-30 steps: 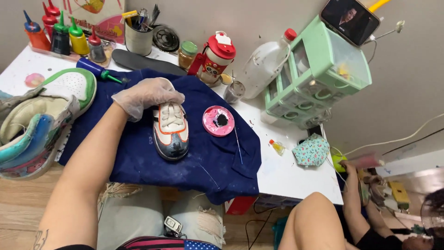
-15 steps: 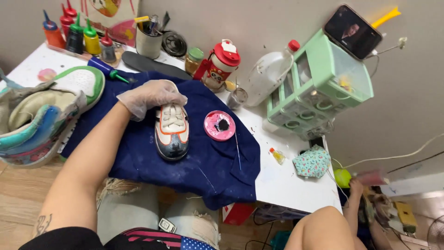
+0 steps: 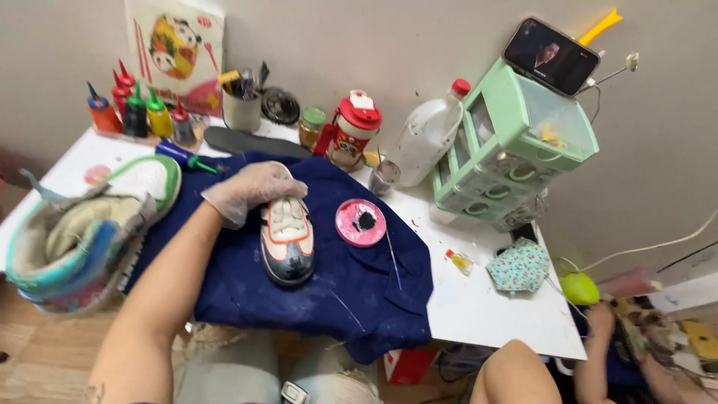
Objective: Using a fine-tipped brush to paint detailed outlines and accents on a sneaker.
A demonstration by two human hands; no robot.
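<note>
A small grey, white and orange sneaker (image 3: 288,239) lies on a dark blue cloth (image 3: 359,292) spread over the white table (image 3: 486,307). My left hand (image 3: 250,191), in a thin clear glove, grips the sneaker's far end from above. My right hand (image 3: 598,320) hangs off the table's right edge, down in blurred clutter; its fingers are not distinct. A pink lid (image 3: 360,222) holding a blob of black paint sits just right of the sneaker. A thin stick (image 3: 393,258) lies beside the lid.
A large green, teal and white sneaker (image 3: 82,239) lies at the left. Along the wall stand paint bottles (image 3: 134,112), a tool cup (image 3: 241,112), a red-lidded jar (image 3: 353,138), a white jug (image 3: 426,138) and a green drawer unit (image 3: 516,142) carrying a phone (image 3: 552,54). A floral mask (image 3: 520,265) lies right.
My left hand has stayed on the small sneaker. My right arm has kept reaching down past the table's right edge, and the view has shifted slightly.
</note>
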